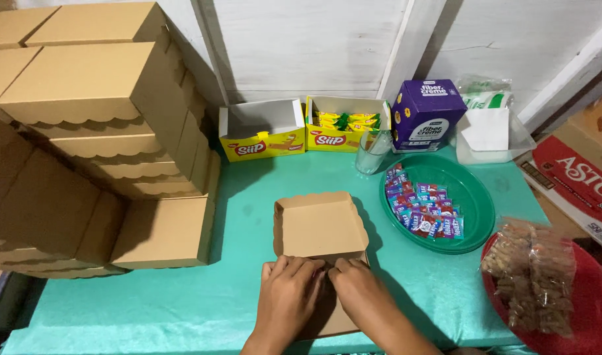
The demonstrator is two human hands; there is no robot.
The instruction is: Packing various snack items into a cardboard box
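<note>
While our left hand (pixel 289 287) and right hand (pixel 355 283) press flat, fingers together, on the near flap of the open brown cardboard box (pixel 319 227) at the middle of the teal table (pixel 182 306), we should crease evenly, thumbs along the fold.

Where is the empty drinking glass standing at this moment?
In the head view, the glass stands at the back of the teal table, between the yellow snack box and the green tray.
</note>
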